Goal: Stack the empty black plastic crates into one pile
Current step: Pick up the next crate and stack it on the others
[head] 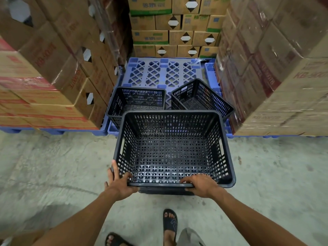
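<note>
A large empty black perforated crate (174, 146) is held out in front of me above the concrete floor. My left hand (119, 181) grips its near rim at the left corner, and my right hand (200, 184) grips the same rim further right. Beyond it, two more empty black crates rest on a blue pallet (159, 71): the left crate (138, 102) sits square, and the right crate (200, 96) is turned at an angle. A dark edge of another crate shows just under the held one's near rim.
Tall stacks of shrink-wrapped cardboard boxes (53, 68) wall in the left side, and more wrapped boxes (276, 71) wall in the right. Green-banded boxes (175, 29) stand behind the pallet. My sandalled feet (170, 226) stand on bare concrete floor (53, 166).
</note>
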